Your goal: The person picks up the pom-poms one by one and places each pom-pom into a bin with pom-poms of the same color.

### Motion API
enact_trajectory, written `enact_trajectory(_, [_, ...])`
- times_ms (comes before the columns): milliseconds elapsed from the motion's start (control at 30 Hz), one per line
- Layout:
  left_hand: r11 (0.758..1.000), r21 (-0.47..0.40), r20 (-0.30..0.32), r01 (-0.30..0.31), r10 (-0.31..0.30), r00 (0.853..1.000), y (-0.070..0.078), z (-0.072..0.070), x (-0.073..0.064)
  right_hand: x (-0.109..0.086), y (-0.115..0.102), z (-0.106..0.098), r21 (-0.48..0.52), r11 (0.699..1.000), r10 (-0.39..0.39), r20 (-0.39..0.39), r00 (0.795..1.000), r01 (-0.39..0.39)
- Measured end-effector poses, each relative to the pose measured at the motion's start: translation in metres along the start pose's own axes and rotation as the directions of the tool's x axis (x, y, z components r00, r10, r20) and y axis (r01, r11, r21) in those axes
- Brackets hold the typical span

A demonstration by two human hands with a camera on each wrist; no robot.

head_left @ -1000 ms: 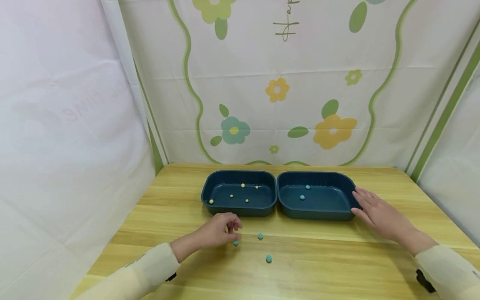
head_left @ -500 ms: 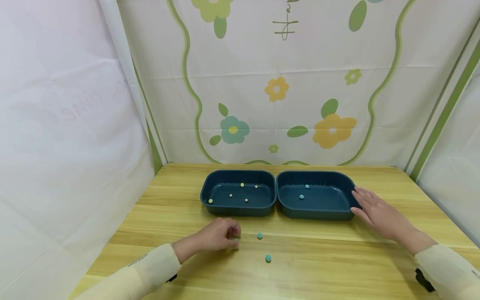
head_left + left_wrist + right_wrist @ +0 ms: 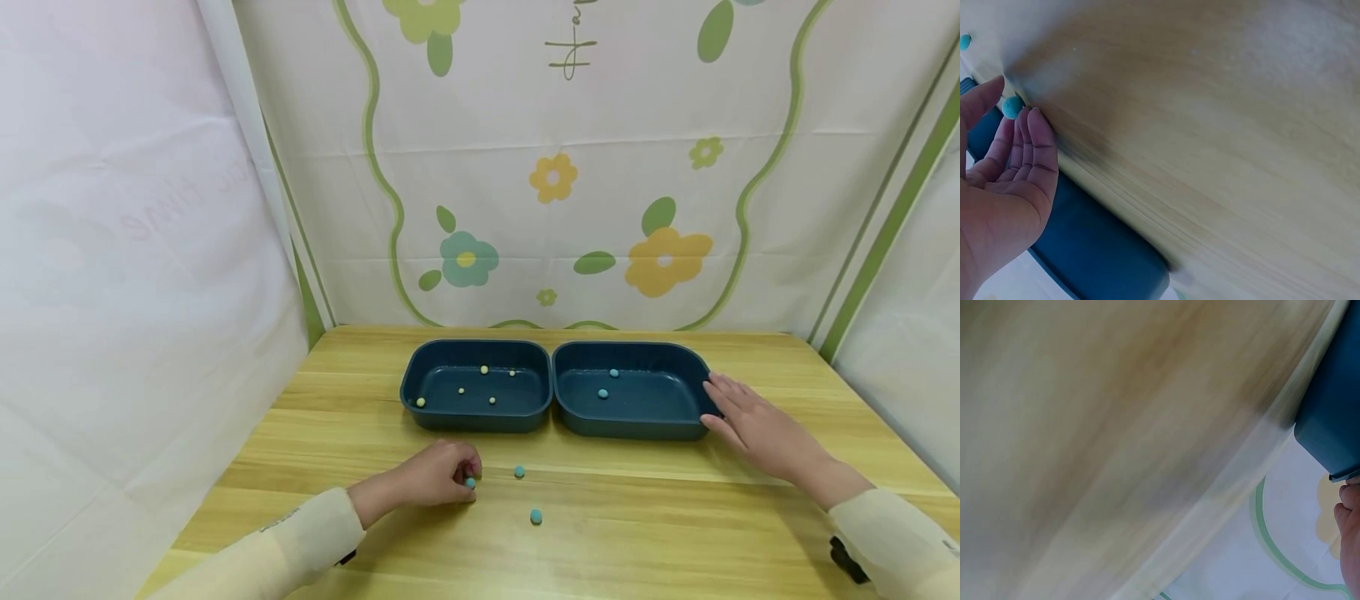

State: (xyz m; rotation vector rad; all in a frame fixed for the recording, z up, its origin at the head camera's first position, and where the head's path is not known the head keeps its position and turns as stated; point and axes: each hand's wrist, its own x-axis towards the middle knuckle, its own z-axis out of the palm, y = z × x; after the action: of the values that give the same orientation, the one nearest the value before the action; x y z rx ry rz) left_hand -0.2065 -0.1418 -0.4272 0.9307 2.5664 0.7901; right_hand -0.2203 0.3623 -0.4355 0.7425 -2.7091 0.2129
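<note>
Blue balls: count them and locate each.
5 blue balls: two in the right tray, one at the left hand, two on the table to its right. Others may be hidden.

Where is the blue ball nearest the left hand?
In the head view, that ball is at the left hand, between thumb and fingers, just in front of the left tray.

Your left hand (image 3: pixel 1007 197) has a teal ball (image 3: pixel 1012 107) between thumb and fingertips, a blue tray (image 3: pixel 1100 240) behind its fingers.
</note>
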Motion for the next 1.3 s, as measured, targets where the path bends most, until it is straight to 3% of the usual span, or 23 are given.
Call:
enact_trajectory(767, [0.999, 0.055, -0.019, 0.000, 0.001, 1.000, 0.001, 0.004, 0.003, -0.002, 0.003, 0.004, 0.012, 1.000, 0.012, 0.006, 1.000, -0.012])
enact_trajectory(1033, [1.000, 0.022, -0.025, -0.002, 0.002, 1.000, 0.003, 0.004, 0.004, -0.001, 0.003, 0.003, 0.014, 1.000, 0.007, 0.011, 1.000, -0.007])
enact_trajectory(1300, [1.000, -0.029, -0.030, -0.011, 0.010, 0.999, 0.014, 0.000, 0.007, -0.001, 0.002, 0.002, 0.012, 1.000, 0.001, 0.004, 1.000, -0.001])
